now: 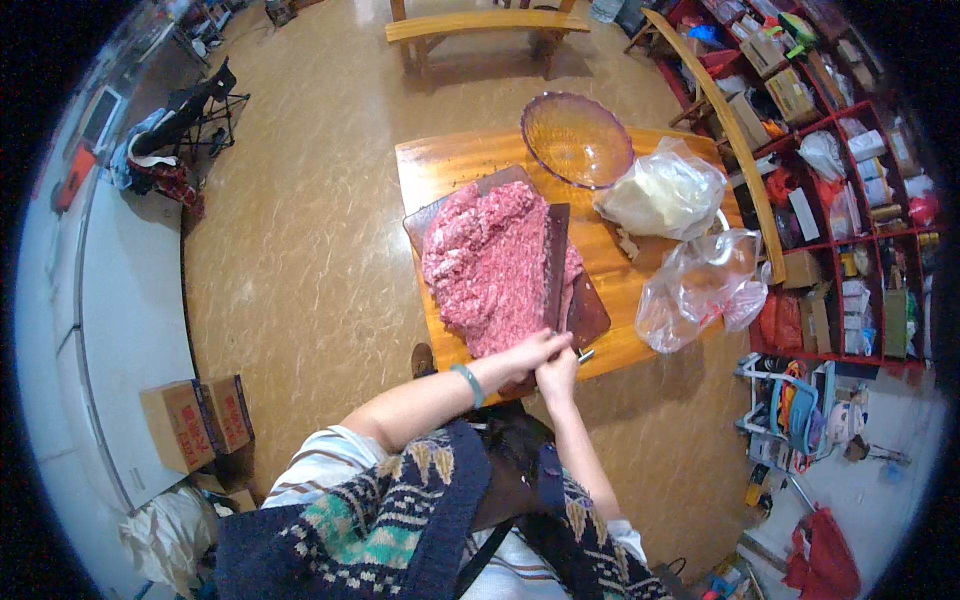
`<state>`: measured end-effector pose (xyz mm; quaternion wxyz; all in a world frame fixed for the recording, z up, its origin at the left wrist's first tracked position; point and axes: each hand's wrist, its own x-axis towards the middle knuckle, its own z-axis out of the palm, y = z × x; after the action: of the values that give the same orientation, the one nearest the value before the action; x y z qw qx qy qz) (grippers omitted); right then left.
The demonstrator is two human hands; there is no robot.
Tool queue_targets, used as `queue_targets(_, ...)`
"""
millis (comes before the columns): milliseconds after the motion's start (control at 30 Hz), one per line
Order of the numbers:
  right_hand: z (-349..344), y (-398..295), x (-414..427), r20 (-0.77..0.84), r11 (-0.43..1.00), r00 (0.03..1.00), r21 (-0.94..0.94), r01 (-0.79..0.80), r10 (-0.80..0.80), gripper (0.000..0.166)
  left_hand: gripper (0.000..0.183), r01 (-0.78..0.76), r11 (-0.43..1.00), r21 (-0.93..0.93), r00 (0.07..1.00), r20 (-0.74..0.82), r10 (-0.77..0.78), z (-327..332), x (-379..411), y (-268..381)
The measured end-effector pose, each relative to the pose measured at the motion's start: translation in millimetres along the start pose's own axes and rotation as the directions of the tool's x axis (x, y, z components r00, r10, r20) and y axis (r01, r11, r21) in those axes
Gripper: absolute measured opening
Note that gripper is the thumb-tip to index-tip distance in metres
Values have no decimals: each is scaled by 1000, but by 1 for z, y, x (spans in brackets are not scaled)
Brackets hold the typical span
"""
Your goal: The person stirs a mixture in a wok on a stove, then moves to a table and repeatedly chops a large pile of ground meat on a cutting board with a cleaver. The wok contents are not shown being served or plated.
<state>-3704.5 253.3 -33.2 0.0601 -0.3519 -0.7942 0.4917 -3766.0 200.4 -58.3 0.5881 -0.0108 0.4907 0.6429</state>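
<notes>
A large mound of minced meat (pixel 487 262) covers most of a dark cutting board (pixel 591 311) on the wooden table (pixel 622 285). A cleaver with a broad dark blade (pixel 556 259) lies along the meat's right side, with some mince beyond it. My right hand (pixel 556 375) is closed at the near end of the cleaver, where a metal-tipped handle (pixel 586 356) shows beside it. My left hand (pixel 536 351), below a green bangle, rests over the right hand and the near end of the blade; its fingertips are partly hidden.
An amber glass bowl (pixel 577 142) stands at the table's far edge. Right of it lie a plastic bag with pale contents (pixel 660 191) and another clear bag (pixel 697 289). Wooden benches (pixel 487 26), red shelves (pixel 832 247), cardboard boxes (pixel 180 424) and a folding chair (pixel 184 124) stand around.
</notes>
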Motion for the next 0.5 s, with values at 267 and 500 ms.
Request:
queue_targets(267, -3, 2, -6, -23, 998, 999, 59, 29, -28, 29, 48, 69, 994, 80, 995, -80, -62, 18, -30, 29)
queue_targets(500, -16, -13, -21, 12, 999, 999, -20, 41, -41, 31, 40, -51, 982, 183, 995, -72, 65, 12, 7, -36)
